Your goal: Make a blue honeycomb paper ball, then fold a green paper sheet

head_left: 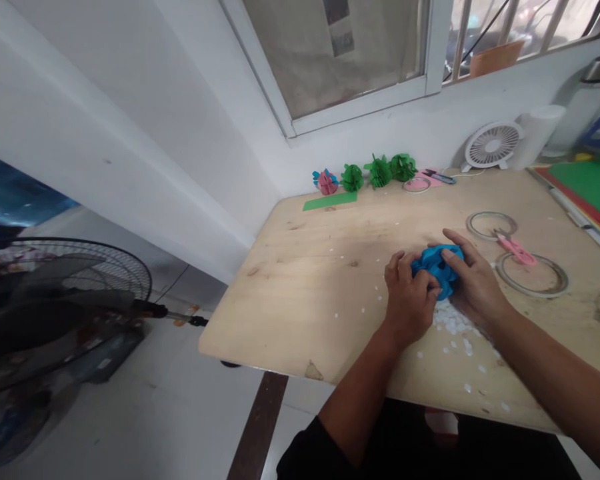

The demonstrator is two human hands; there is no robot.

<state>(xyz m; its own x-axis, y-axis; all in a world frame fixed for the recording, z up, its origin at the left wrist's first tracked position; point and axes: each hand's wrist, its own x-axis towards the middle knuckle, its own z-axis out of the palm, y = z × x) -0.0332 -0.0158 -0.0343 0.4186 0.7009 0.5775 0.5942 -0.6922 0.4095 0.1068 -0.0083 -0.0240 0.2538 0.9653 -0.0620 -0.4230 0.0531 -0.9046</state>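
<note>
My left fingers (403,268), right fingers (457,264) grasp blue paper ball (430,255) | seems unfinished | four balls (352,178) left of white fan (493,145) look finished

The pale wooden tabletop (290,280), marked with darker knots, bears a pink-and-blue paper ball (326,181) and a green paper strip (330,201) near eleven o'clock, then three green paper balls (379,172) running towards twelve. Just past twelve lie a pink sheet (434,182) and blue-handled snips (444,179), with a white fan (493,145) at one and stacked coloured sheets (587,190) at two. Silvery rings (561,280) lie around three o'clock, pink-handled snips (516,251) resting across them, and white scraps (455,323) scatter between four and five.
</note>
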